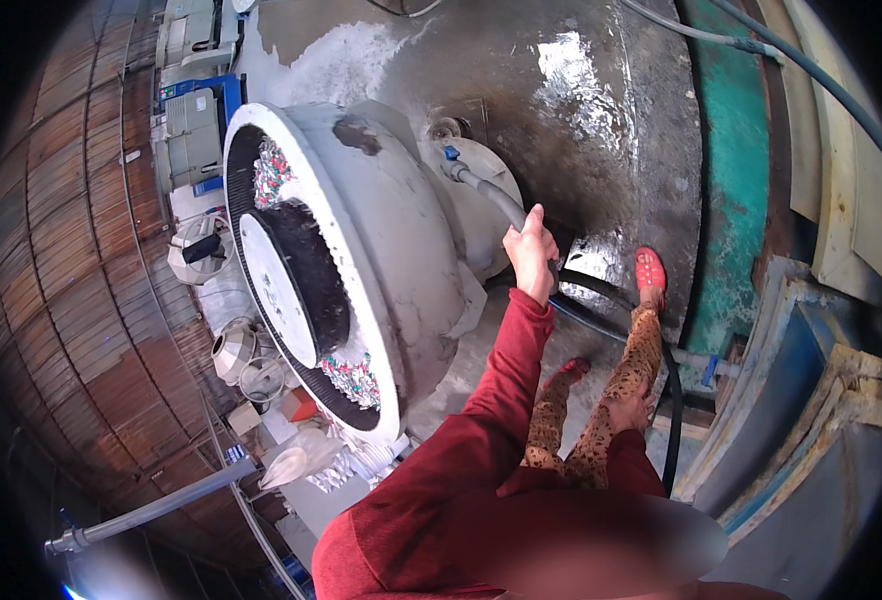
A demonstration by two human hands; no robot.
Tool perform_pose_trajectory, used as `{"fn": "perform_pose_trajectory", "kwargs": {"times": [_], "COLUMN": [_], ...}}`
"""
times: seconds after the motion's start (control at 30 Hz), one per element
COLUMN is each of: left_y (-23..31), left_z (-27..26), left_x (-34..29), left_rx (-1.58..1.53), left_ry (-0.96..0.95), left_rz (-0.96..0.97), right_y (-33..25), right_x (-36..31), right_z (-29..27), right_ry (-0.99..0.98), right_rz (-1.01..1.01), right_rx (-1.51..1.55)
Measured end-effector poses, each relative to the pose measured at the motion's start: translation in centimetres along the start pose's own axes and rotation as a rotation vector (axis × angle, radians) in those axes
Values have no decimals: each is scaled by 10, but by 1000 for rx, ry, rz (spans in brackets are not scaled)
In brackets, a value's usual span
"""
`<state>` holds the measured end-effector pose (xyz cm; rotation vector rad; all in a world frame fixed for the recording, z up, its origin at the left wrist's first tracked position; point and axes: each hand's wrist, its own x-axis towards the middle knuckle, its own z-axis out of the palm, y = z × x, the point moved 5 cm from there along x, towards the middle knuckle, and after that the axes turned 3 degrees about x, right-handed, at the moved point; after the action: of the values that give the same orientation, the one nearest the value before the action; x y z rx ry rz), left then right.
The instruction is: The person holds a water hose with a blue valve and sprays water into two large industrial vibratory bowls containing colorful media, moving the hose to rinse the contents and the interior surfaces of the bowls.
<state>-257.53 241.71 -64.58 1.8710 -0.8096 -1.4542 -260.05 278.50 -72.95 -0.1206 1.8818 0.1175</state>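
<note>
My left hand [531, 252] reaches forward in a red sleeve and is closed around a grey hose [491, 195]. The hose runs from a blue fitting [451, 153] on the back of a large grey drum machine [391, 250]. Past my hand it continues as a black hose [671, 400] that curves down by my feet. The drum's open face [296, 290] shows a ribbed black rim, a white centre disc, a dark ring and coloured pieces inside. My right hand [626, 405] rests on my patterned trouser leg and holds nothing.
The concrete floor [581, 90] is wet and shiny. My feet in red sandals [650, 270] stand beside the hose. A brick wall [71, 300] lies at the left, with funnels and plastic parts [236, 350] by it. A grey pipe [151, 510] crosses lower left. Teal and wooden boards [731, 200] stand right.
</note>
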Motion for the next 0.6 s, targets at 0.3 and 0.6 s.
{"fn": "perform_pose_trajectory", "kwargs": {"times": [0.3, 0.6], "left_y": [1, 9], "left_z": [21, 31], "left_x": [-6, -1], "left_rx": [330, 420], "left_ry": [-4, -13], "left_rz": [177, 201], "right_y": [-15, -19], "right_x": [-1, 1], "right_z": [-14, -19], "right_ry": [-45, -35], "right_rz": [-15, -24], "right_rx": [-39, -99]}}
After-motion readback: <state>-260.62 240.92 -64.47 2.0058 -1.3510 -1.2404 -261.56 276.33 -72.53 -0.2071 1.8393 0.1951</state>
